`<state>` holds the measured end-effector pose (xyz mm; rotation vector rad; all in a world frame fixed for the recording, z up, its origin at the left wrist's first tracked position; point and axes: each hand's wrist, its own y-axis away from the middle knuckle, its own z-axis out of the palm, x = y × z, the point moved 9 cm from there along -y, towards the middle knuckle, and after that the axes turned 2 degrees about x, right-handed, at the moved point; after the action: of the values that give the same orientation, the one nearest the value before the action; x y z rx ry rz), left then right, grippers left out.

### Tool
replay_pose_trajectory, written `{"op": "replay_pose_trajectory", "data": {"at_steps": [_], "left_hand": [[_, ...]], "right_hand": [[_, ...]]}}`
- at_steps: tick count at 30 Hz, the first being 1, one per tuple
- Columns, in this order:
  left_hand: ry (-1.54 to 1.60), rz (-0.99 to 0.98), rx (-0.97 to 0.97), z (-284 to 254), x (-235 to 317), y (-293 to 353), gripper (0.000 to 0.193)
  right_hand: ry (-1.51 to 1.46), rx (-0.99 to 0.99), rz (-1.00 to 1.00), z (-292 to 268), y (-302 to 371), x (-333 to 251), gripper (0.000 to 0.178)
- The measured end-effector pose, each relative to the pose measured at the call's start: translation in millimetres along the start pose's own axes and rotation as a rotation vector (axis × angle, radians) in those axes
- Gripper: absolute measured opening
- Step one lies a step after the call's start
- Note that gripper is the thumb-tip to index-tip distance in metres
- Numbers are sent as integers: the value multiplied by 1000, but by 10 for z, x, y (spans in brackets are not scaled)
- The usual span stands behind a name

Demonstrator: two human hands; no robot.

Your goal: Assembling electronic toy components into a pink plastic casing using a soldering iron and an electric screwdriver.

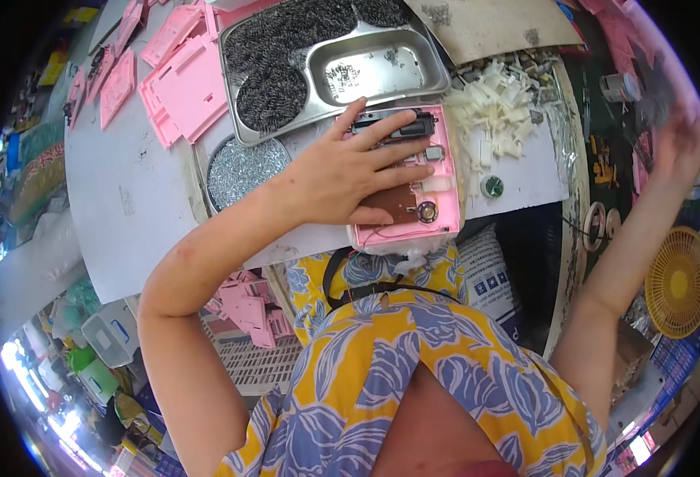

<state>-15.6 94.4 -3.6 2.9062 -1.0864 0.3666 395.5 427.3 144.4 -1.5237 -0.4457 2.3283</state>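
Note:
My left hand (pixel 358 171) lies flat, fingers spread, across a pink plastic housing (pixel 449 203) at the front edge of the table. Between and beyond the fingers show a black part (pixel 421 123), a small metal motor-like part (pixel 434 153), a brown circuit board (pixel 394 203) and a round speaker-like disc (pixel 427 211). The palm hides the housing's left side. At the far right my right hand (pixel 678 147) is raised and smeared by motion, beside blurred pink plastic (pixel 676 67). Whether its fingers hold anything is unclear.
Behind the housing stands a metal tray (pixel 314 99) with dark screws, beside a round dish (pixel 246 171) of silvery screws. Pink panels (pixel 187 91) lie at the left. White plastic pieces (pixel 497 103) and a green spool-like item (pixel 491 187) lie right. A yellow fan (pixel 678 282) stands far right.

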Motion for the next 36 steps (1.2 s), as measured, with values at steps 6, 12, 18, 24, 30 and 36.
{"op": "replay_pose_trajectory", "data": {"at_steps": [6, 12, 18, 24, 30, 36], "left_hand": [[293, -207, 558, -594, -222, 123, 46], [155, -255, 510, -398, 137, -127, 31], [-10, -330, 344, -106, 249, -194, 53], [-44, -336, 323, -20, 291, -199, 61], [-60, -314, 339, 7, 313, -187, 58], [480, -524, 826, -636, -295, 312, 42]], "right_hand": [[-303, 83, 499, 343, 2551, 480, 38], [-334, -89, 567, 796, 2561, 792, 37], [-333, -142, 558, 1057, 2526, 810, 38], [-353, -121, 560, 1025, 2531, 801, 41], [-324, -217, 581, 1135, 2597, 885, 44], [-440, -463, 765, 1403, 2521, 1007, 55]]}}
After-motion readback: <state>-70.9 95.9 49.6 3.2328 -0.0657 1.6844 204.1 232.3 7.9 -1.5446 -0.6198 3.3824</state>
